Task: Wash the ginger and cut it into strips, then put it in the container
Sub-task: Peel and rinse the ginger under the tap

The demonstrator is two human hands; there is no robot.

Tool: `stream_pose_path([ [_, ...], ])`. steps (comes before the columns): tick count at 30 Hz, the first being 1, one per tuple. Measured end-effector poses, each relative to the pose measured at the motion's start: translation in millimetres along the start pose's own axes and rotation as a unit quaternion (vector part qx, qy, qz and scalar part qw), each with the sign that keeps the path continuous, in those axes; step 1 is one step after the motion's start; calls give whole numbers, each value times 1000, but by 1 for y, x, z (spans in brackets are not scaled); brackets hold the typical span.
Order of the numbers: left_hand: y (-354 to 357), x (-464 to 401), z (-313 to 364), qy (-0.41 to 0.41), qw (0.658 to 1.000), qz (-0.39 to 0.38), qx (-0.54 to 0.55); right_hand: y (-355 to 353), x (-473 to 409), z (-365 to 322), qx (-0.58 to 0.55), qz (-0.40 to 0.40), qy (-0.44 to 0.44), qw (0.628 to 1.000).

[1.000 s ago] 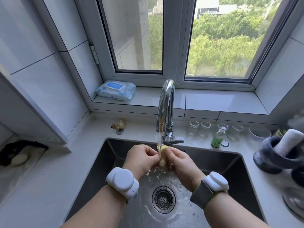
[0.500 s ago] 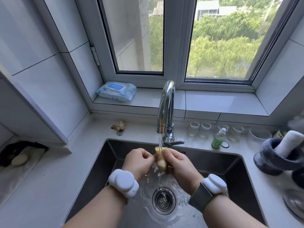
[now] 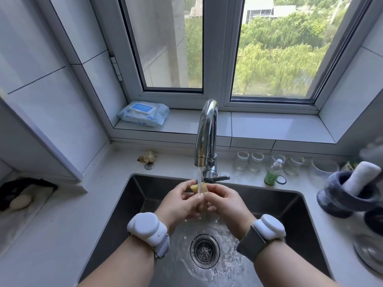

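A yellowish piece of ginger is held under the running water of the chrome faucet, above the dark steel sink. My left hand grips the ginger from the left with curled fingers. From the right, my right hand holds it too, fingers curled round it. Most of the ginger is hidden between the two hands; only its top end and a bit at the bottom show. Water splashes round the drain.
Another ginger knob lies on the counter behind the sink's left corner. Small glass jars and a green bottle line the back. A mortar with pestle stands right. A wipes pack lies on the sill.
Both hands have turned and rubbed the ginger under the stream, and its yellow cut top end now shows more between them.
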State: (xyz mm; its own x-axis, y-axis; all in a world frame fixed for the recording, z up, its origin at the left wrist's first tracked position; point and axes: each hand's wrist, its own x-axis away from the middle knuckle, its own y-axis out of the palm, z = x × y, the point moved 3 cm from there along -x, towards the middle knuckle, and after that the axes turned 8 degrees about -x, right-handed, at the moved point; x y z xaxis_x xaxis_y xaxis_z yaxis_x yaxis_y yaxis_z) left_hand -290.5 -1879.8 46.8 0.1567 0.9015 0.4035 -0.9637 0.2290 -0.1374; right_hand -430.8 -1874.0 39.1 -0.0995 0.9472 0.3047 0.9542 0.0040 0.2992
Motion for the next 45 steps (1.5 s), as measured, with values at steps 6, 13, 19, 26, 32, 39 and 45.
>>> stream_pose_path([
  [6,-3,0,3,18,1000,6,-16,4,4,-4,-37,-5,6,999],
  [13,0,1,2,23,1000,9,-14,3,2,-2,-35,22,14,999],
  [19,0,2,4,30,999,0,-38,3,4,-4,-29,30,13,999],
  [26,-2,2,5,30,998,3,-48,5,6,-6,-42,26,18,999],
  [32,-5,3,1,4,1000,4,-5,6,6,-4,-51,8,21,998],
  [39,-4,8,-3,-12,1000,-7,-2,10,7,-5,14,18,5,1000],
  [45,-6,6,-5,-81,991,-22,105,10,9,-5,-3,-9,7,1000],
])
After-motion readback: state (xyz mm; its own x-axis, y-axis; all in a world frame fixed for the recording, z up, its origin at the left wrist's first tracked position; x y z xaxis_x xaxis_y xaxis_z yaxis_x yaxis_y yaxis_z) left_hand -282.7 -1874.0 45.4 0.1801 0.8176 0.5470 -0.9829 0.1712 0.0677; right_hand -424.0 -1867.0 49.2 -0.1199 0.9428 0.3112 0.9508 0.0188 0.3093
